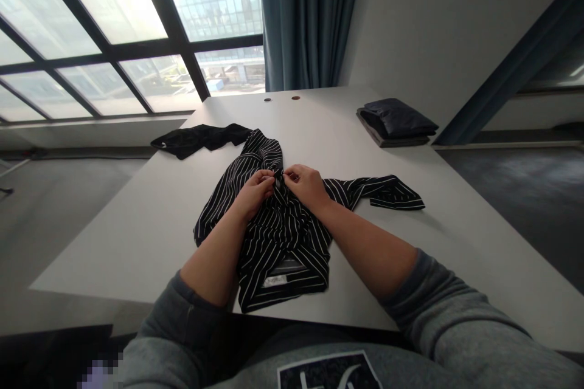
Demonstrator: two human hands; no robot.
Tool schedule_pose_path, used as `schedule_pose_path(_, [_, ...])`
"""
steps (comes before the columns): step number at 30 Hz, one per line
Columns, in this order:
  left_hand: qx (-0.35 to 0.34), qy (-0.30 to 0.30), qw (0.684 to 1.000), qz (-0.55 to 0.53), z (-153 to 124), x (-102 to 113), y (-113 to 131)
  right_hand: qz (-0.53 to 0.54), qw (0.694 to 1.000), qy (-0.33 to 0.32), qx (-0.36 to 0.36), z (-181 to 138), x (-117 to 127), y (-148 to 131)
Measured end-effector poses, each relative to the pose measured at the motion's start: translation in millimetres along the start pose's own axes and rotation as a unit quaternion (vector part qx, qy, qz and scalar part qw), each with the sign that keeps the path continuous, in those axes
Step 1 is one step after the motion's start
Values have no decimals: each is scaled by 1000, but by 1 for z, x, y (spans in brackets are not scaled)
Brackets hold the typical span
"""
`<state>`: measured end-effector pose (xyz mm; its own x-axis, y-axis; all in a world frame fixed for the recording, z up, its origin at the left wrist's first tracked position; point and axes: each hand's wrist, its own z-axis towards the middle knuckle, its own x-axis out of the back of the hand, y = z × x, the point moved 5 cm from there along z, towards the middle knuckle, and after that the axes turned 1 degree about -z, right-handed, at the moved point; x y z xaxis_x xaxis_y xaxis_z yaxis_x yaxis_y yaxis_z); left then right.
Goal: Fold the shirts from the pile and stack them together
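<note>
A black shirt with white stripes (283, 228) lies spread on the white table (150, 243), its collar and a pale label (275, 281) toward me. One sleeve (392, 188) stretches out to the right. My left hand (257, 191) pinches the shirt's front edge near the middle, with thumb and fingertips together. Just to its right, my right hand (306, 184) pinches the same part from the other side. The bit of cloth between the fingertips is small, and I cannot make out whether a button is there.
Folded dark clothes (396, 118) are stacked at the table's back right. A dark piece of cloth (201, 138) stretches left from the shirt over the table's left edge. Two round holes (295, 98) sit near the far edge, before a blue curtain (308, 18) and windows.
</note>
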<state>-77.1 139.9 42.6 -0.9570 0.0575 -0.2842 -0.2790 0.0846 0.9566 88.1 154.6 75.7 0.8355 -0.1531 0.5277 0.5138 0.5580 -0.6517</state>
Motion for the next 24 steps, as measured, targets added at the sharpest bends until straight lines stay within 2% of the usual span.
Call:
schedule_pose_path(8, [-11, -19, 999, 27, 1, -3, 0, 144, 985, -31, -87, -5, -15, 17])
schedule_pose_path(12, [-81, -18, 989, 126, -1, -4, 7, 228, 965, -54, -116, -5, -21, 24])
schedule_pose_path(16, [-148, -1, 959, 242, -3, -4, 15, 320, 930, -85, -159, -5, -29, 28])
schedule_pose_path(21, [-182, 35, 914, 361, -7, -5, 22, 424, 861, -103, -260, -9, -42, 33])
schedule_pose_path(24, [-197, 48, 891, 406, -10, -7, 24, 442, 845, -107, -280, -11, -44, 32])
